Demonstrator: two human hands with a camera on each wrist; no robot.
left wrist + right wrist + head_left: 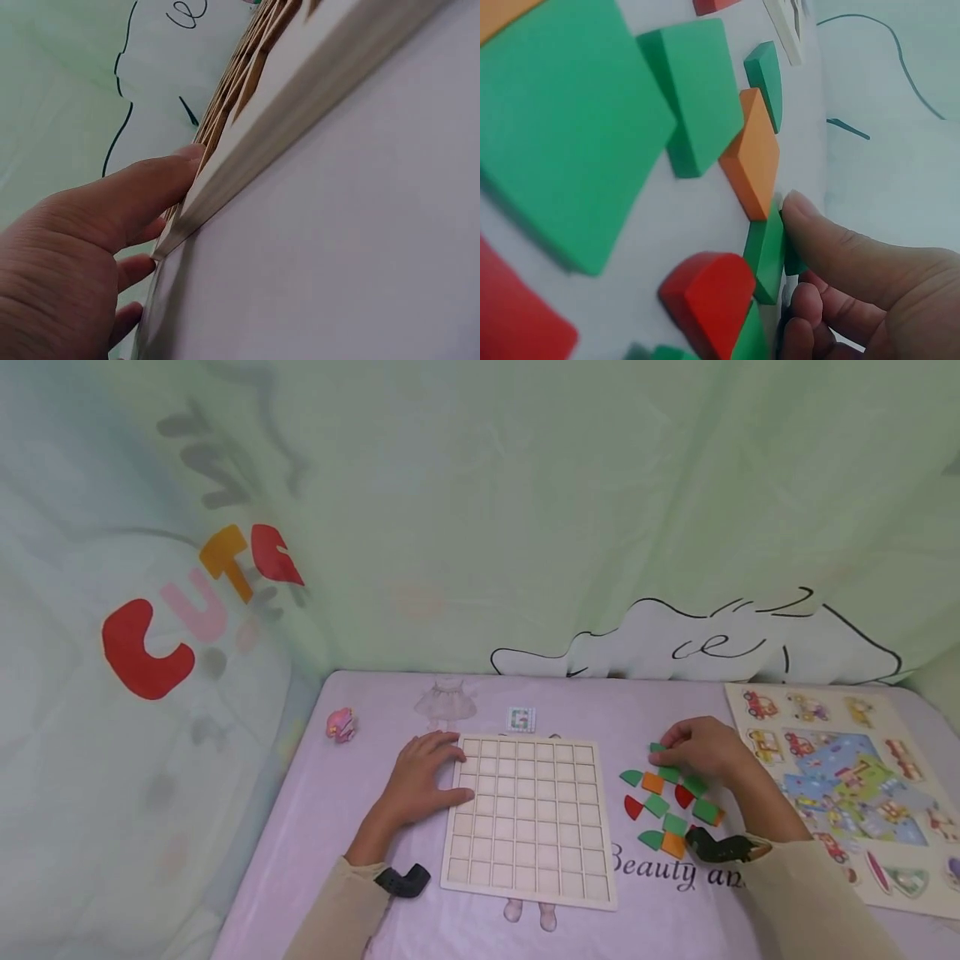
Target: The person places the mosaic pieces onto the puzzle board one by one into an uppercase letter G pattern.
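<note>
A pale wooden grid board (pixel 528 817) lies flat on the table. My left hand (pixel 424 779) rests at its upper left edge, thumb over the rim and fingers spread by the corner; in the left wrist view, the thumb lies on the board's frame (pixel 247 131). To the board's right, my right hand (pixel 701 747) pinches a small green piece (pixel 656 748) at the far end of a loose group of pieces. In the right wrist view, thumb and fingers largely hide this green piece (pixel 794 257). Nearby lie an orange square (pixel 652 783), a red quarter-round piece (pixel 633 807) and several green ones.
At the far right lies a picture puzzle board (pixel 765 760) with vehicle pictures. A small patterned card (pixel 521 719) lies beyond the grid board. A pink trinket (pixel 341 725) sits at the table's far left corner. Curtain-like cloth (pixel 525 527) hangs behind the table.
</note>
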